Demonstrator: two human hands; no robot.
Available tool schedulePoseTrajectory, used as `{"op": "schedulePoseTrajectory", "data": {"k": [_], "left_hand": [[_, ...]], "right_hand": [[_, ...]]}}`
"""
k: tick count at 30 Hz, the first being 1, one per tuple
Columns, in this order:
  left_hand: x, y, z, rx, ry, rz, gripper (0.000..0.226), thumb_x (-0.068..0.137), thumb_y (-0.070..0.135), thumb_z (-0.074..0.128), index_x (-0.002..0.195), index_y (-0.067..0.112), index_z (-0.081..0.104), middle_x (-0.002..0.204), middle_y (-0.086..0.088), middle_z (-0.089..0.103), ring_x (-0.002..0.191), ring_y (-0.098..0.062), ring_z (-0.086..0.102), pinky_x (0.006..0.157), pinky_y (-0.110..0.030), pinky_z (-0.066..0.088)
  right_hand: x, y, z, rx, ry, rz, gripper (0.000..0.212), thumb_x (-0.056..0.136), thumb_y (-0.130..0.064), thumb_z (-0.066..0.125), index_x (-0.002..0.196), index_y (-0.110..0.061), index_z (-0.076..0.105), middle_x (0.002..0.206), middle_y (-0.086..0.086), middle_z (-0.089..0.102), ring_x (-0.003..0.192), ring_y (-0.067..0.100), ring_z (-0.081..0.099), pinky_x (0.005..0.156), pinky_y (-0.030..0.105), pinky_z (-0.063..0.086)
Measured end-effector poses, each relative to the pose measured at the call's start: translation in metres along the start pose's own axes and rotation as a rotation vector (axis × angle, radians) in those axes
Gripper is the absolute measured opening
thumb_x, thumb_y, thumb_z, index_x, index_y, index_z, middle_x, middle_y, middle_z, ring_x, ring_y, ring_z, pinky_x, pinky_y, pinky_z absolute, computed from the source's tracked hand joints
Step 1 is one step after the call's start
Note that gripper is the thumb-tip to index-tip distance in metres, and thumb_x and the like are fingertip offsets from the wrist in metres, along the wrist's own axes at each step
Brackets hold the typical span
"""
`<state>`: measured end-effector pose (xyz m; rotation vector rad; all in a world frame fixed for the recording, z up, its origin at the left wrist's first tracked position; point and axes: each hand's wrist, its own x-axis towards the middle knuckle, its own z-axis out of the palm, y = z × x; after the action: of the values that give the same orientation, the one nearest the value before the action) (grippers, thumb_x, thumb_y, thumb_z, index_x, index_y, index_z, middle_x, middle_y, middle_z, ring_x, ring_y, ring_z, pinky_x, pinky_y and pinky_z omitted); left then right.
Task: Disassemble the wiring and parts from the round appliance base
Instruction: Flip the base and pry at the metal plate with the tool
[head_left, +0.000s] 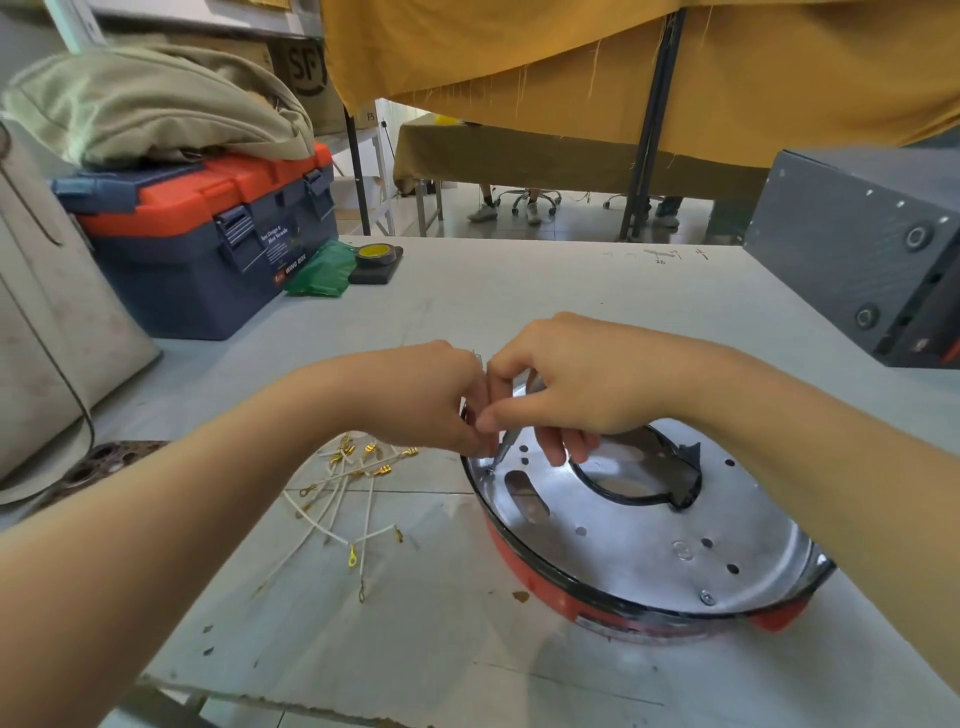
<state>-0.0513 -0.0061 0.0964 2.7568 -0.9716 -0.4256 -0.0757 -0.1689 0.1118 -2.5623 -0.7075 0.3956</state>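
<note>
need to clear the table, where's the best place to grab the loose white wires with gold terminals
Pinch the loose white wires with gold terminals at mid-bundle where the strands cross, coming straight down from above. They lie flat on the grey table, left of the round red-and-silver base, with nothing covering them.

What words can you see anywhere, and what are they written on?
"SF": on the cardboard box behind the toolbox.
"WING BOX": on the label of the blue and orange toolbox; the smaller lines above it are too blurred to read.
Pen marks on the table: too small to read.
</note>
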Motion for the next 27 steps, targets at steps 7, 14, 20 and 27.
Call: {"op": "schedulePoseTrajectory", "data": {"k": [7,14,20,27], "left_hand": [[0.004,0.0,0.005,-0.051,-0.041,-0.056,0.014,0.085,0.025,0.063,0.076,0.035,0.065,0.059,0.012,0.058,0.051,0.008,0.049,0.047,-0.009,0.032],[0.003,-0.002,0.007,-0.095,-0.044,-0.073,0.006,0.086,0.025,0.063,0.083,0.025,0.068,0.068,0.009,0.061,0.057,0.001,0.051,0.058,-0.017,0.038],[0.002,-0.001,0.007,-0.136,-0.042,-0.083,0.015,0.086,0.023,0.062,0.078,0.035,0.066,0.065,0.011,0.06,0.053,0.006,0.05,0.05,-0.008,0.034],[0.0,-0.004,0.011,-0.177,-0.014,-0.068,0.008,0.086,0.027,0.063,0.089,0.032,0.068,0.08,0.004,0.067,0.061,0.0,0.051,0.057,-0.013,0.037]], "right_hand": [[-0.001,0.003,0.0,-0.066,0.045,-0.042,0.005,0.086,-0.014,0.066,0.082,-0.017,0.065,0.067,-0.007,0.068,0.054,0.001,0.062,0.05,0.009,0.045],[-0.002,0.004,0.002,-0.023,0.025,-0.05,0.01,0.089,-0.026,0.064,0.08,-0.019,0.065,0.056,-0.004,0.067,0.044,0.002,0.059,0.048,0.01,0.045],[0.0,0.004,0.003,-0.05,0.069,-0.06,0.009,0.086,-0.016,0.064,0.078,-0.019,0.065,0.056,-0.006,0.065,0.046,0.0,0.058,0.048,0.009,0.043],[0.001,0.004,-0.004,-0.065,-0.014,-0.057,0.006,0.087,-0.02,0.066,0.082,-0.018,0.066,0.058,-0.005,0.067,0.047,0.002,0.06,0.049,0.012,0.047]]}}
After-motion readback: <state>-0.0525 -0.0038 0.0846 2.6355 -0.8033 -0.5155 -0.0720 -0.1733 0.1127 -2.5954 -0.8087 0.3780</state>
